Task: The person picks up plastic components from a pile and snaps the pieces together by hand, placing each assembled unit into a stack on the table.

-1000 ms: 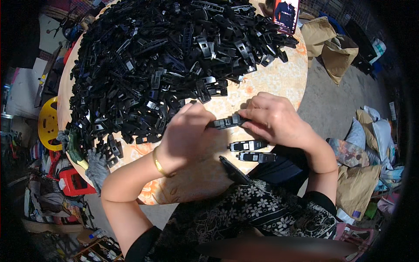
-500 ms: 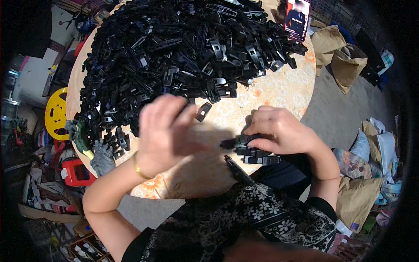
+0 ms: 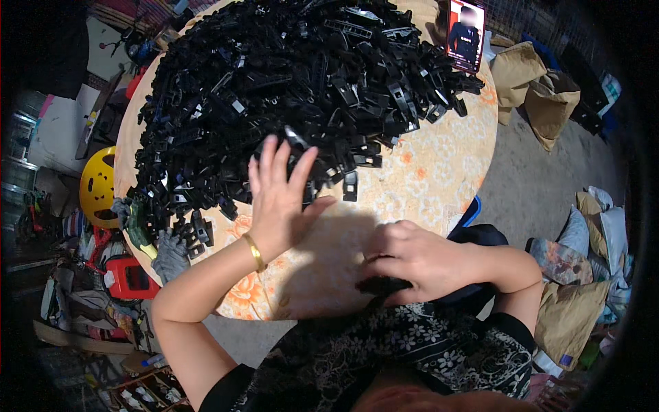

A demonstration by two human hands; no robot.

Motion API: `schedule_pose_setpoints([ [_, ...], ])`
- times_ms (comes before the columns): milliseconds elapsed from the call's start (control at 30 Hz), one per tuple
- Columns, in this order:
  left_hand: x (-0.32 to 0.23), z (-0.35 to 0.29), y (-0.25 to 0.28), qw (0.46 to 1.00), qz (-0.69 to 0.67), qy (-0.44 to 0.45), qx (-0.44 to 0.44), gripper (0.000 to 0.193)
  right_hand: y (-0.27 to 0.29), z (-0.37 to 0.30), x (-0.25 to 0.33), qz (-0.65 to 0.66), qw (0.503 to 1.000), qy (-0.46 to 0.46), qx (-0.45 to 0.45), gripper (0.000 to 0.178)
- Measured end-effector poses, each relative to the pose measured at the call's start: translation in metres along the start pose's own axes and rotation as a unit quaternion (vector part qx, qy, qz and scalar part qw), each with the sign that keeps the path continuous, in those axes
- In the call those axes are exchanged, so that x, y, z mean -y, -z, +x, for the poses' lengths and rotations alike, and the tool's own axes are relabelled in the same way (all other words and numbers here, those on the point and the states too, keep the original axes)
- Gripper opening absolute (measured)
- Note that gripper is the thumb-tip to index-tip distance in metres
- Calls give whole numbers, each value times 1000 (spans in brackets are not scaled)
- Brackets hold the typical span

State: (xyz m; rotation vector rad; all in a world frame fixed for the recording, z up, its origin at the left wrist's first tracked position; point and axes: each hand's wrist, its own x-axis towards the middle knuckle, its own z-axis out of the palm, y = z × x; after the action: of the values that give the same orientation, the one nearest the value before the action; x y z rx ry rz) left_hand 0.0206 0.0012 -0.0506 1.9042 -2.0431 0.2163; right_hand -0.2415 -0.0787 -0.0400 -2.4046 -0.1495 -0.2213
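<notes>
Likely picking: left hand [image 3: 280,199] spread, at heaped black plastic clips [image 3: 274,89]; right hand [image 3: 405,264] curled, hold unclear; pinch apparently needed next.

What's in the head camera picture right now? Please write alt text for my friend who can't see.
A left hand is spread open at the near edge of a big pile of black parts on a round, flowery table, while the right hand curls around dark parts near the table's edge. A phone stands beside the pile.
</notes>
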Motion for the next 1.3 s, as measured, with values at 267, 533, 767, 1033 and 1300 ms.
schedule_pose_setpoints([
  [267,-3,56,-31,998,8,-58,-13,71,4,2,-21,97,988,113,-36,45],
  [533,5,102,-12,996,41,-66,51,76,34,21,-64,-266,914,-101,-290,32],
  [767,21,115,55,974,-133,-134,123,50,29,21,-65,-306,895,-76,-316,29],
  [1033,61,118,39,997,14,0,-73,48,33,25,-65,-316,876,-82,-356,31],
  [1300,63,118,42,991,82,16,-105,29,32,21,-66,-270,905,-109,-309,21],
])
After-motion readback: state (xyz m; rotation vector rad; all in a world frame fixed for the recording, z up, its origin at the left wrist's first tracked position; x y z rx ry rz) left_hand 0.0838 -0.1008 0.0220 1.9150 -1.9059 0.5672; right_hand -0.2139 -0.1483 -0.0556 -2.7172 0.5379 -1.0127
